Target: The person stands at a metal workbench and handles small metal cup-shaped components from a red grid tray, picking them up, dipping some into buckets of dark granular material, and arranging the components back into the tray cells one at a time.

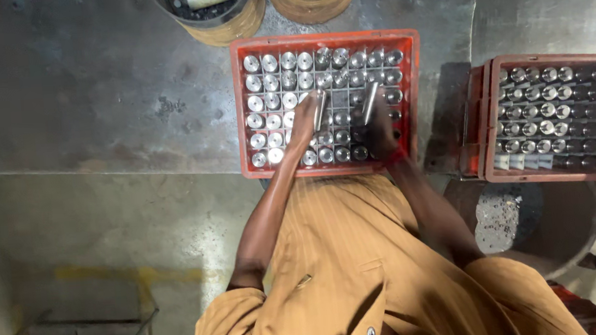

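Over red crate (241,115) | left hand (306,121), right hand (380,127) each clamp a metal cylinder (320,110) (tilted)

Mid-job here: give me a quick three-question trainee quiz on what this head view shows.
1. True or false: each hand holds a shiny metal cylinder over the red plastic grid crate.
2. Where is the second red crate of metal cylinders: A) the person's left, B) the person's right?
3. The two round tan-sided drums stand ____ the crate.

Key: 1 true: left hand, right hand. 2 B. 3 beyond.
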`<state>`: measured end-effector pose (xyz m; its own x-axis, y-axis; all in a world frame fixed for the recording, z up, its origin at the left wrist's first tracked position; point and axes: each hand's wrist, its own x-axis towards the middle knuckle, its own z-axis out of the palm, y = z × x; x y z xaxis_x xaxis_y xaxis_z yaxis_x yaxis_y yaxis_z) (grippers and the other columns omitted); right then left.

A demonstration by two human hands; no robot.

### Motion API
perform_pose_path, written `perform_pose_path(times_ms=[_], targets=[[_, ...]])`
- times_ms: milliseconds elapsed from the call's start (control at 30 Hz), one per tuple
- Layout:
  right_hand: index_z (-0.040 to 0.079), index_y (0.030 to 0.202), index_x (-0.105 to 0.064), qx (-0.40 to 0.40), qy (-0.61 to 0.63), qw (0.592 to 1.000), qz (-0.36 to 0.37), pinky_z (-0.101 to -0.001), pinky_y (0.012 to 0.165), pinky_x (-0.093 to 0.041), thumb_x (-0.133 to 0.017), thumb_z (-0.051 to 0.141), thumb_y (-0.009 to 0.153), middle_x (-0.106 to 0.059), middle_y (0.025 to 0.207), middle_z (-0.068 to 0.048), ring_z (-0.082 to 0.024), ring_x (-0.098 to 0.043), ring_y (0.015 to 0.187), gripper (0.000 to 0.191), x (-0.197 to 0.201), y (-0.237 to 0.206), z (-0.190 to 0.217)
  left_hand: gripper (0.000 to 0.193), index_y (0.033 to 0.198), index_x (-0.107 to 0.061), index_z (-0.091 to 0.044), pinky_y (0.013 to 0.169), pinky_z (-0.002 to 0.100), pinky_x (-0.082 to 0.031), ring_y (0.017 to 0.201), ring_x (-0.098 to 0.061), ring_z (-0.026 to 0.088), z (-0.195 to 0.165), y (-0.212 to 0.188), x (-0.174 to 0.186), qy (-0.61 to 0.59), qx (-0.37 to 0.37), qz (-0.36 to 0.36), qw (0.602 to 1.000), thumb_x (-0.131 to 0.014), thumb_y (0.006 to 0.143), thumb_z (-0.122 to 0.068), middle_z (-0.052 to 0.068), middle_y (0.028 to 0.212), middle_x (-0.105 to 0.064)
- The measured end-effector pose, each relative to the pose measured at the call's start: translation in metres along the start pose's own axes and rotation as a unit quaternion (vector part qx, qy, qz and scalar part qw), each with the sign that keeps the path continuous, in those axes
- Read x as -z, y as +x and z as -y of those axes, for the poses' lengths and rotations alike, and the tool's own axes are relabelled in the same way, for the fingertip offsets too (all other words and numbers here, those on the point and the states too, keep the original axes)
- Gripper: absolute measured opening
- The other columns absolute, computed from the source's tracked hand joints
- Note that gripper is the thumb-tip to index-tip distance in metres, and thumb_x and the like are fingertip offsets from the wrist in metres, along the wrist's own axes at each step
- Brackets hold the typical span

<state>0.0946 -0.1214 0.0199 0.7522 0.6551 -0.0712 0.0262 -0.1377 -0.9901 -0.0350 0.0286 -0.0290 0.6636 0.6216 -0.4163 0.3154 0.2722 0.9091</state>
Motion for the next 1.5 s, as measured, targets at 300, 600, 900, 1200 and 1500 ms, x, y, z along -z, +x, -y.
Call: perform_pose_path(times_ms=[300, 600, 900, 1200, 1500], targets=[[0.002, 0.123, -0.067, 0.259, -0.298, 0.918, 0.027, -0.0471, 0.084, -0.055, -0.064, 0.007, 0.102, -0.069, 0.113, -0.020, -0.041, -0.068, 0.100, 0.022, -0.002, -0.017, -0.015, 0.058, 0.142, -0.062, -0.008, 0.086, 0.043, -0.062, 0.113, -0.067, 0.039, 0.012, -0.036, 0.002, 0.336, -0.345, -0.059, 0.875, -0.060, 0.087, 0.009, 0.023, 0.139, -0.059], [0.004, 0.108, -0.071, 0.279, -0.330, 0.898, 0.086, -0.0452, 0.088, -0.047, -0.072, 0.013, 0.091, -0.073, 0.102, -0.016, -0.035, -0.067, 0.091, 0.019, -0.005, -0.022, -0.026, 0.034, 0.117, -0.073, -0.006, 0.062, 0.045, -0.052, 0.082, -0.061, 0.031, 0.020, -0.022, -0.012, 0.465, -0.259, -0.081, 0.842, -0.079, 0.089, -0.025, 0.017, 0.096, -0.063], [0.003, 0.121, -0.064, 0.133, -0.090, 0.987, -0.027, -0.0410, 0.088, -0.051, -0.062, 0.010, 0.100, -0.069, 0.111, -0.016, -0.033, -0.065, 0.095, 0.022, 0.028, -0.026, 0.006, 0.042, 0.109, -0.075, -0.006, 0.068, 0.043, -0.054, 0.080, -0.065, 0.027, 0.009, -0.022, 0.027, -0.020, -0.139, -0.043, 0.989, -0.073, 0.095, -0.046, 0.015, 0.088, -0.068], [-0.001, 0.123, -0.065, 0.207, -0.318, 0.924, 0.042, -0.0463, 0.074, -0.054, -0.075, 0.009, 0.087, -0.067, 0.107, -0.023, -0.043, -0.065, 0.094, 0.038, -0.006, -0.053, -0.025, 0.047, 0.143, -0.059, -0.016, 0.075, 0.041, -0.062, 0.095, -0.072, 0.034, 0.021, -0.061, 0.004, 0.386, -0.123, 0.002, 0.914, -0.067, 0.097, -0.020, 0.016, 0.137, -0.060], [0.005, 0.105, -0.076, 0.164, -0.363, 0.914, 0.079, -0.0463, 0.082, -0.052, -0.079, 0.015, 0.087, -0.075, 0.108, -0.016, -0.037, -0.067, 0.095, 0.020, -0.003, -0.069, -0.019, 0.028, 0.118, -0.073, -0.009, 0.079, 0.044, -0.059, 0.098, -0.069, 0.032, 0.031, -0.085, 0.000, 0.369, -0.249, -0.078, 0.892, -0.076, 0.090, -0.014, 0.014, 0.113, -0.066]])
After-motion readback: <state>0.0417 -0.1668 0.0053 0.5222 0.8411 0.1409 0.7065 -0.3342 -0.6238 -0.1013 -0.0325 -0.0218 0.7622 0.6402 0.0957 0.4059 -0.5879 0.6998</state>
